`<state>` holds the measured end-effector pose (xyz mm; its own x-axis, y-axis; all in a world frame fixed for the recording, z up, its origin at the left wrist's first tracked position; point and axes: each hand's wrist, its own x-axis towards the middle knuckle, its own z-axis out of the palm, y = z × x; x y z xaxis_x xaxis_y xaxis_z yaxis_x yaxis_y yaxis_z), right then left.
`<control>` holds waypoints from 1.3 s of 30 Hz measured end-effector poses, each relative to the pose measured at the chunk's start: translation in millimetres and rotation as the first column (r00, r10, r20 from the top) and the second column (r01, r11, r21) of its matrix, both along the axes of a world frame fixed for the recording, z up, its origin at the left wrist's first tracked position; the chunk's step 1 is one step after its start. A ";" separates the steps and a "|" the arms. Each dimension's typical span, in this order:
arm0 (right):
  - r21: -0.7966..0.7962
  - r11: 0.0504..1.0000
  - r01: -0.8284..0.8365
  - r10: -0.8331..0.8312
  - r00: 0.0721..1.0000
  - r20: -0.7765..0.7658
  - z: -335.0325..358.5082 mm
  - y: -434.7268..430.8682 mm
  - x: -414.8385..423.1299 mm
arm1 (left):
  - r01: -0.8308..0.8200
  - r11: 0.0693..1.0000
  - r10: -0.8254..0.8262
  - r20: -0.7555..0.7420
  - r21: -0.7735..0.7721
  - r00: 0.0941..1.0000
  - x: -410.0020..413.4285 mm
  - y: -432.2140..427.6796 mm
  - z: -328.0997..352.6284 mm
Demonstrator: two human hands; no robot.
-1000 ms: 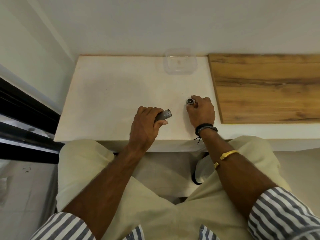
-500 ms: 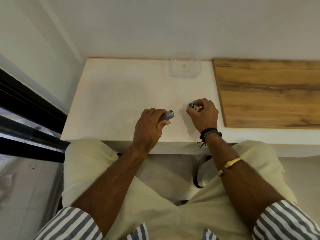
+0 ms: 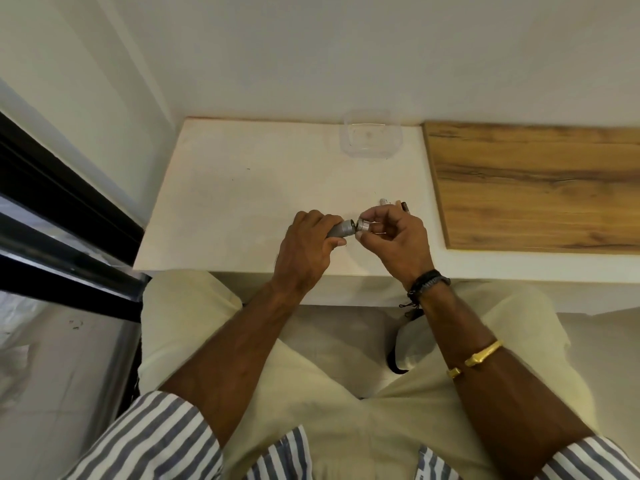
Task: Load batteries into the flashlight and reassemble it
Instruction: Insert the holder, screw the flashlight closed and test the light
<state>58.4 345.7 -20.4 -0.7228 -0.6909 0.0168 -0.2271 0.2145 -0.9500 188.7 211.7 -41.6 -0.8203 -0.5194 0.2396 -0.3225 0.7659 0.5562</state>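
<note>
Seated at a white table point(image 3: 242, 188), a person steadies the flashlight body point(image 3: 341, 229) in a clenched left hand point(image 3: 304, 247), open end turned right to meet the small silver piece point(image 3: 363, 224) pinched in the right hand point(image 3: 398, 240). Both hover above the near edge, likely for joining. Two batteries point(image 3: 394, 203) lie just beyond the right hand, within reach; a clear tub point(image 3: 370, 138) sits far back.

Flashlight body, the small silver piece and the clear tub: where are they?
Flashlight body point(image 3: 341, 230): head view, grey barrel beside the left hand.
Silver piece point(image 3: 363, 224): head view, its ribbed side.
Clear tub point(image 3: 370, 152): head view, near rim.
</note>
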 end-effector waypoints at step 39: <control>0.049 0.993 -0.107 0.117 0.939 -0.323 -0.1 5.4 4.0 | 0.166 0.986 -0.166 0.082 0.003 0.983 6.6 -4.2 5.4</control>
